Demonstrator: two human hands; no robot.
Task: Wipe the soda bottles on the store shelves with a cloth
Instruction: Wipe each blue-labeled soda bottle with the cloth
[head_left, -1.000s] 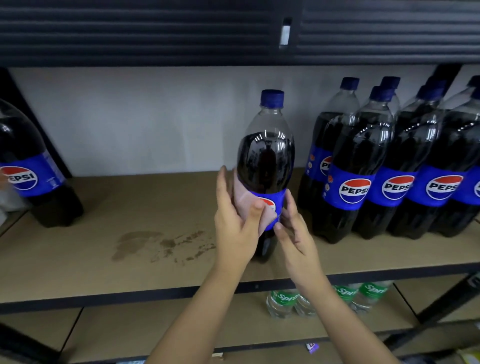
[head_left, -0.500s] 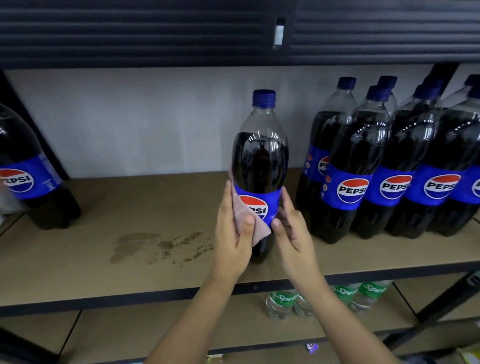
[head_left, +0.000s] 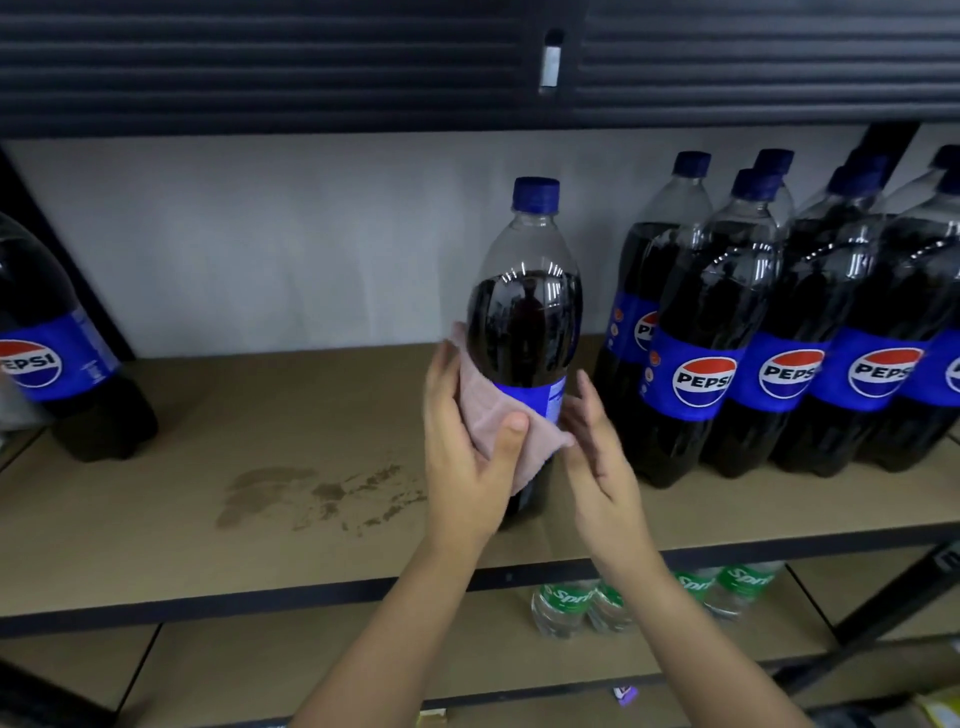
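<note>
Store shelving of tan board on dark rails fills the view, with a dried brownish stain (head_left: 317, 493) on the middle shelf (head_left: 156, 561). Nearest, the left hand (head_left: 467, 457) presses a pink cloth (head_left: 493, 421) against the single cola bottle (head_left: 524, 332), thumb curled over the cloth and fingers wrapped round the bottle's left side. The right hand (head_left: 597, 441) sits just beside the bottle, fingers straight and loose; whether they touch the label is hard to tell. Half a second ago the red-and-white logo faced forward; now only the label's plain blue side shows, so the bottle has been turned and the cloth has swept across the label band. That suggests this bottle's wipe is well along. Behind and to the right stands a cluster of bottles (head_left: 779, 353), apparently still to be wiped, and another bottle (head_left: 52, 353) at far left.
</note>
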